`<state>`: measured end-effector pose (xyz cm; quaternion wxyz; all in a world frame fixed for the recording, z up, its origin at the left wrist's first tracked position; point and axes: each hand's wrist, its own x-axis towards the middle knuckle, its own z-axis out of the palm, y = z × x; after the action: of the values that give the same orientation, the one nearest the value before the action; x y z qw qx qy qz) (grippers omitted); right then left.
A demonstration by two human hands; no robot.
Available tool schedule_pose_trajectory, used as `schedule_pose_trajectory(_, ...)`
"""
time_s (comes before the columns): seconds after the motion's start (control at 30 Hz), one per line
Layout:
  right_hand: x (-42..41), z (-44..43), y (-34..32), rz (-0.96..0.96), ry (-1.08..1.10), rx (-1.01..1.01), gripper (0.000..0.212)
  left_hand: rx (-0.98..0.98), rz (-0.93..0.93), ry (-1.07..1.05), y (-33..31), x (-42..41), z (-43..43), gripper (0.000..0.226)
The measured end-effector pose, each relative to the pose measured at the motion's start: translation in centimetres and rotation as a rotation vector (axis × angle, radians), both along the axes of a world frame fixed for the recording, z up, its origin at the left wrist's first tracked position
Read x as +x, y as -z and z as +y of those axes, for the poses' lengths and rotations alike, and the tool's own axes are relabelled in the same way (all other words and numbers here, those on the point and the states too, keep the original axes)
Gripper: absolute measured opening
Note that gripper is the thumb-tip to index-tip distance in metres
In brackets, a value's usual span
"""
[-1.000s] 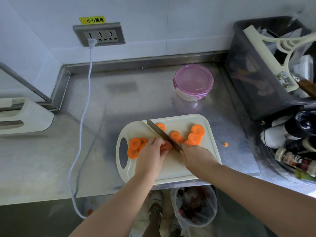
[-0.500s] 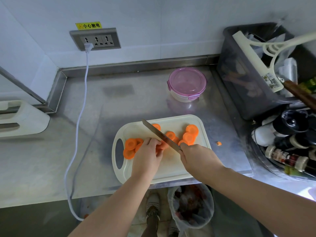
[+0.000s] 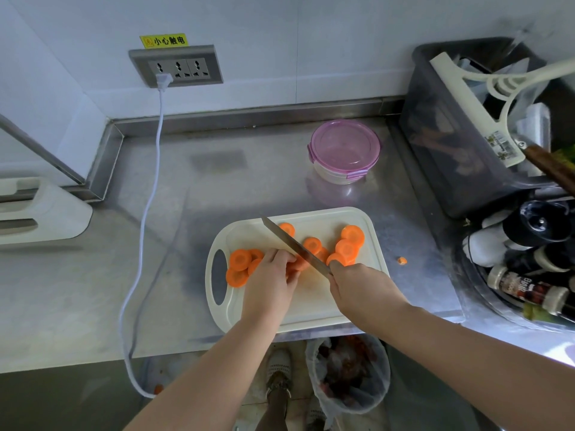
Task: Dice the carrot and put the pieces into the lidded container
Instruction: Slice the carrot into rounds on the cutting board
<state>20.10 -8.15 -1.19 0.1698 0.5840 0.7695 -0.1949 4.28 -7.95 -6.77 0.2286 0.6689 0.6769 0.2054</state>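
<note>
Several orange carrot rounds lie on a cream cutting board (image 3: 314, 312) at the counter's front edge, one group on the left (image 3: 240, 260) and another on the right (image 3: 349, 244). My left hand (image 3: 271, 283) holds down carrot pieces (image 3: 296, 266) with curled fingers at the board's middle. My right hand (image 3: 362, 290) grips a knife (image 3: 292, 244) whose blade slants up-left, its edge against those pieces. A round container with a shut pink lid (image 3: 344, 149) stands behind the board. One small carrot bit (image 3: 402, 260) lies on the counter right of the board.
A steel counter (image 3: 199, 194) carries a white cable (image 3: 149, 194) running from a wall socket (image 3: 175, 67). A dark bin (image 3: 460, 132) of utensils and several bottles (image 3: 529, 262) crowd the right side. A white appliance (image 3: 37, 209) is at the left. A lined waste bin (image 3: 348, 371) stands below.
The knife blade has stayed at the carrot pieces under my left hand, shifting only slightly. The head camera has moved a little, so the scene sits differently in view.
</note>
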Motion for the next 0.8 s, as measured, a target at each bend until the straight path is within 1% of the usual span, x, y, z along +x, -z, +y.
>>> schedule_pose_trajectory(0.1,-0.2,0.0,-0.6,-0.030,-0.032,-0.025,0.018,-0.010,0.003,0.012,-0.1,0.0,0.0,0.018)
schedule_pose_trajectory(0.2,-0.6,0.2,-0.5,-0.021,-0.041,-0.065,0.023,-0.012,0.003,0.016,-0.1,-0.1,0.0,0.015)
schedule_pose_trajectory(0.27,-0.7,0.8,0.6,0.019,0.007,-0.071,0.022,-0.016,-0.001,0.026,0.0,-0.1,0.0,0.013)
schedule_pose_trajectory(0.43,-1.0,0.9,2.7,0.073,0.115,-0.078,0.019,-0.014,-0.022,0.033,0.1,-0.3,0.0,0.018)
schedule_pose_trajectory(0.53,-0.7,1.0,2.6,0.090,0.088,-0.059,0.013,-0.017,-0.028,0.041,0.1,-0.4,0.0,0.017)
schedule_pose_trajectory(0.67,0.0,1.2,2.1,0.165,0.147,0.015,0.026,0.007,0.000,0.054,0.2,-0.6,-0.4,0.019)
schedule_pose_trajectory(0.8,0.7,0.7,0.8,0.144,0.118,0.077,0.027,0.039,-0.004,0.027,0.5,-0.6,-0.5,0.018)
